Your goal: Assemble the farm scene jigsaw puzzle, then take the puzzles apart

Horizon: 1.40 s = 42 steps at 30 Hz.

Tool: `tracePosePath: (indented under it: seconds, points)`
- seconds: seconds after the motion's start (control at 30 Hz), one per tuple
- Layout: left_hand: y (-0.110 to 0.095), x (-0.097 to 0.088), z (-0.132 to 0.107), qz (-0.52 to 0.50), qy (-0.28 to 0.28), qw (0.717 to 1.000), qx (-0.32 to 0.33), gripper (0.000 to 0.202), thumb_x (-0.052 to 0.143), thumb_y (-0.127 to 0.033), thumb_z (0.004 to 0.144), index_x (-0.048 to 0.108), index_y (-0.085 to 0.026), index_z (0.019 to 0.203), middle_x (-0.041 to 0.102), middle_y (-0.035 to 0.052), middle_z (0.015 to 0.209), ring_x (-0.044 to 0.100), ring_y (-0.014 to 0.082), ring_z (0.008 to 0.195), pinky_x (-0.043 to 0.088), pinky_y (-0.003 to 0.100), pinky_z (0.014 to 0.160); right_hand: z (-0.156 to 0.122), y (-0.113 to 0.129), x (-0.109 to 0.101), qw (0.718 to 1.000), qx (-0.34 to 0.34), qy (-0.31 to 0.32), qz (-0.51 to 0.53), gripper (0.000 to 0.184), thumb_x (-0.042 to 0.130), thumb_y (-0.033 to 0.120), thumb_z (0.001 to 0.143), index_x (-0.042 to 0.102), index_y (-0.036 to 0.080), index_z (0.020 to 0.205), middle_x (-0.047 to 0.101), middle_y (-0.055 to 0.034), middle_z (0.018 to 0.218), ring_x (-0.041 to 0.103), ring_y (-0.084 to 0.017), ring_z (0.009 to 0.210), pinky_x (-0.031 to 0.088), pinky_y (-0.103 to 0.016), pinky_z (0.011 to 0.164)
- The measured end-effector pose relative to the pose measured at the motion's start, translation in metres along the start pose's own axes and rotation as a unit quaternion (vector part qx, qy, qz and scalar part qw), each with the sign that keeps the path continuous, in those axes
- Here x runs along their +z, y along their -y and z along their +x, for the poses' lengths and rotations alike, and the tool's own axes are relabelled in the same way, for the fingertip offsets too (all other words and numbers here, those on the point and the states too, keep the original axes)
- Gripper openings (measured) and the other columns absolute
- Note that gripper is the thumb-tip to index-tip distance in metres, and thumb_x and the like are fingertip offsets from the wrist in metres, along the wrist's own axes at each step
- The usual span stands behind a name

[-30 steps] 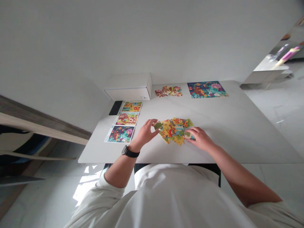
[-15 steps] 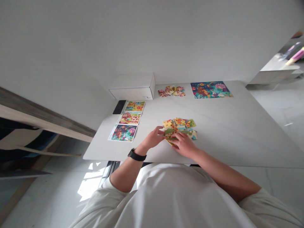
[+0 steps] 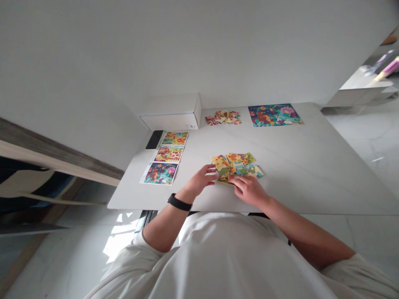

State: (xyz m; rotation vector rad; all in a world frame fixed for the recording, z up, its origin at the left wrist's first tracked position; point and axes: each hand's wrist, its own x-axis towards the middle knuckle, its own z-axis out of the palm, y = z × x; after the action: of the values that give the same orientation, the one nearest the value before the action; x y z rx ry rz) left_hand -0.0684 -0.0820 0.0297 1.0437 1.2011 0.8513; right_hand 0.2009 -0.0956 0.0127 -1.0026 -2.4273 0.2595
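Observation:
A loose cluster of jigsaw puzzle pieces (image 3: pixel 240 158), mostly yellow, green and light blue, lies on the white table in front of me. At its left edge is my left hand (image 3: pixel 202 182), wearing a black wristband; thumb and fingers are apart, with fingertips against the outer pieces. My right hand (image 3: pixel 252 192) is at the near side of the cluster, fingers stretched out and their tips on the lower pieces. Some pieces overlap, and the fingertips cover part of the near ones. I see no piece lifted off the table.
Three picture cards (image 3: pixel 168 154) line the table's left side, beside a black phone (image 3: pixel 155 140). A white box (image 3: pixel 171 118) stands at the back left. Behind the cluster lie a pile of reddish puzzle pieces (image 3: pixel 223 117) and a dark blue assembled puzzle picture (image 3: pixel 274 115).
My right hand has shifted right and slightly away from the middle of the cluster, uncovering more pieces. The light blue pieces at the right have moved outward. My left hand stays nearly in place.

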Motion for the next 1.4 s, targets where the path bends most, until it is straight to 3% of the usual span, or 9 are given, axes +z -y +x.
tracePosePath:
  seconds: [0.1, 0.2, 0.37, 0.57, 0.7, 0.83, 0.97, 1.17, 1.4]
  points:
    - [0.009, 0.009, -0.004, 0.202, -0.035, 0.967, 0.151, 0.054, 0.09, -0.035, 0.083, 0.07, -0.025, 0.133, 0.064, 0.0121, 0.136, 0.069, 0.0218, 0.106, 0.061, 0.037, 0.088, 0.001, -0.007, -0.003, 0.999, -0.015, -0.033, 0.005, 0.038, 0.059, 0.006, 0.099, 0.076, 0.023, 0.128, 0.083, -0.0065, 0.118, 0.079, -0.024, 0.102, 0.063, -0.04, 0.093]
    - [0.015, 0.02, -0.009, 0.405, -0.024, 0.872, 0.273, 0.037, 0.088, -0.032, 0.087, 0.078, -0.028, 0.123, 0.065, 0.0102, 0.133, 0.064, 0.0277, 0.119, 0.058, 0.048, 0.105, 0.007, -0.013, -0.008, 0.998, -0.027, -0.047, 0.011, 0.044, 0.055, 0.004, 0.101, 0.076, 0.027, 0.132, 0.084, -0.0054, 0.118, 0.079, -0.024, 0.104, 0.064, -0.04, 0.094]
    - [0.02, 0.03, -0.008, 0.557, -0.023, 0.779, 0.289, 0.024, 0.079, -0.027, 0.096, 0.08, -0.029, 0.12, 0.066, 0.0093, 0.133, 0.061, 0.0297, 0.122, 0.055, 0.05, 0.108, 0.026, -0.028, -0.02, 0.992, -0.004, -0.124, 0.011, 0.045, 0.052, 0.008, 0.104, 0.074, 0.028, 0.137, 0.083, -0.0071, 0.121, 0.079, -0.025, 0.109, 0.064, -0.042, 0.099]
    - [0.023, 0.02, -0.001, 0.573, -0.083, 0.765, 0.282, 0.039, 0.071, -0.018, 0.096, 0.07, -0.029, 0.134, 0.062, 0.0114, 0.144, 0.058, 0.032, 0.132, 0.053, 0.054, 0.112, 0.028, -0.051, -0.015, 0.996, 0.004, -0.081, -0.025, 0.042, 0.056, 0.016, 0.104, 0.072, 0.027, 0.141, 0.081, -0.009, 0.126, 0.075, -0.028, 0.117, 0.061, -0.05, 0.108]
    - [0.021, 0.01, 0.017, 0.525, -0.088, 0.796, 0.289, 0.073, 0.081, -0.043, 0.093, 0.052, -0.024, 0.158, 0.049, 0.0186, 0.162, 0.051, 0.0371, 0.148, 0.048, 0.057, 0.122, 0.011, -0.072, -0.019, 0.997, 0.023, -0.063, -0.028, 0.043, 0.06, 0.026, 0.105, 0.067, 0.026, 0.148, 0.076, -0.0124, 0.136, 0.069, -0.031, 0.129, 0.056, -0.053, 0.115]
    - [0.02, 0.009, 0.045, 0.538, -0.026, 0.803, 0.254, 0.119, 0.09, -0.07, 0.076, 0.038, -0.018, 0.169, 0.034, 0.0263, 0.174, 0.032, 0.0502, 0.162, 0.037, 0.068, 0.129, -0.01, -0.093, -0.023, 0.999, 0.027, -0.001, -0.04, 0.076, 0.075, 0.051, 0.097, 0.051, 0.025, 0.165, 0.053, -0.0188, 0.165, 0.048, -0.042, 0.154, 0.042, -0.066, 0.126]
    - [0.018, 0.015, 0.055, 0.544, 0.06, 0.785, 0.29, 0.111, 0.086, -0.067, 0.082, 0.04, -0.02, 0.171, 0.037, 0.0239, 0.175, 0.033, 0.0464, 0.163, 0.033, 0.065, 0.133, -0.026, -0.101, -0.022, 0.996, 0.009, 0.084, -0.035, 0.096, 0.085, 0.059, 0.087, 0.047, 0.027, 0.168, 0.045, -0.0206, 0.171, 0.044, -0.046, 0.156, 0.039, -0.069, 0.127]
    - [0.018, 0.024, 0.051, 0.564, 0.086, 0.753, 0.329, 0.114, 0.083, -0.079, 0.078, 0.045, -0.023, 0.17, 0.027, 0.0245, 0.18, 0.021, 0.0531, 0.166, 0.022, 0.073, 0.132, -0.025, -0.111, -0.028, 0.996, -0.011, 0.083, -0.039, 0.107, 0.09, 0.064, 0.08, 0.045, 0.025, 0.17, 0.036, -0.0218, 0.177, 0.04, -0.044, 0.16, 0.041, -0.065, 0.126]
    - [0.008, 0.011, 0.084, 0.58, 0.125, 0.723, 0.353, 0.1, 0.076, -0.076, 0.088, 0.046, -0.027, 0.169, 0.036, 0.0189, 0.178, 0.032, 0.0471, 0.163, 0.024, 0.064, 0.133, 0.013, -0.132, -0.018, 0.994, -0.033, 0.088, -0.058, 0.102, 0.083, 0.081, 0.078, 0.06, 0.025, 0.16, 0.056, -0.0208, 0.163, 0.054, -0.044, 0.146, 0.046, -0.064, 0.12]
